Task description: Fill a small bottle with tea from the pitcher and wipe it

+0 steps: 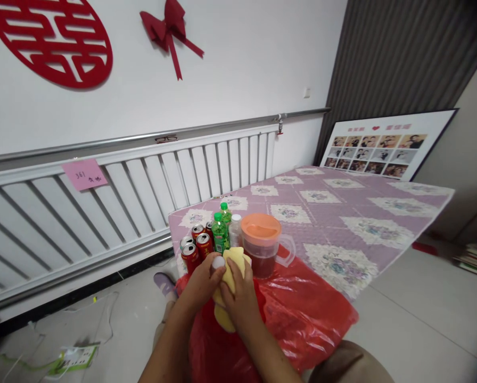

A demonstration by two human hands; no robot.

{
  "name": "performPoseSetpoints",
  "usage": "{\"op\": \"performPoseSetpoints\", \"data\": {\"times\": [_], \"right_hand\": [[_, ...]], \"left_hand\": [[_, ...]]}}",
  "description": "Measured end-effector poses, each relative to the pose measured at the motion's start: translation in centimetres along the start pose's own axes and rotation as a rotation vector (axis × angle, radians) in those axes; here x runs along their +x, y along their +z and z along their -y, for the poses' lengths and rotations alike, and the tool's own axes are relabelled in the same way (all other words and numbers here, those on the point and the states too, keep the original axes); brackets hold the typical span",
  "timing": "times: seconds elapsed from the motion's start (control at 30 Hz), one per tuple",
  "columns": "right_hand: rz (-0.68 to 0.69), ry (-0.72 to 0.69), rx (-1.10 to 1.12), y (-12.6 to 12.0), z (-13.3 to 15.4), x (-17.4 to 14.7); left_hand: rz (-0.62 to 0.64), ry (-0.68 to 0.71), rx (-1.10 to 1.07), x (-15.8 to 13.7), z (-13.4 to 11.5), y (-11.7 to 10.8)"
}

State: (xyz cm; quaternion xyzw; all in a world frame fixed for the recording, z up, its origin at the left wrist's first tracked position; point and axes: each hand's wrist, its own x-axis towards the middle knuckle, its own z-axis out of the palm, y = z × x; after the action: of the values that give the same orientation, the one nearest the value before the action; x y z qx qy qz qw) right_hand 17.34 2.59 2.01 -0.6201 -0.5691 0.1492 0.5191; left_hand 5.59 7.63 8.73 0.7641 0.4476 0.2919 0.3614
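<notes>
My left hand (202,282) is closed around what looks like a bottle with a white cap (218,262); its body is mostly hidden by my fingers and a yellow cloth. My right hand (240,291) grips the yellow cloth (234,260) and presses it against the bottle's side. Both hands are over a red plastic sheet (302,303) at the table's near corner. Just beyond them stand several red drink cans (204,243), green-capped bottles (220,232), a white-capped clear bottle (236,230) and a clear pitcher (262,255) of dark liquid with an orange lid.
A purple floral cloth covers the table (302,197), which runs back to the right. Behind it is a white radiator (206,165) with a pink note (84,174). A photo board (376,127) leans at the back right. On the floor at left lie cables and a power strip (76,357).
</notes>
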Motion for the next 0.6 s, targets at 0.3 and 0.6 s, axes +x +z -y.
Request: {"op": "performPoseSetpoints", "data": {"times": [0.3,0.6], "right_hand": [[0.116,0.166,-0.079,0.9,-3.4,-1.7],[0.197,0.162,-0.191,0.5,-4.6,-2.1]], "left_hand": [[-0.022,-0.021,0.021,0.5,0.4,0.0],[-0.124,-0.035,0.168,-0.2,0.1,1.2]]}}
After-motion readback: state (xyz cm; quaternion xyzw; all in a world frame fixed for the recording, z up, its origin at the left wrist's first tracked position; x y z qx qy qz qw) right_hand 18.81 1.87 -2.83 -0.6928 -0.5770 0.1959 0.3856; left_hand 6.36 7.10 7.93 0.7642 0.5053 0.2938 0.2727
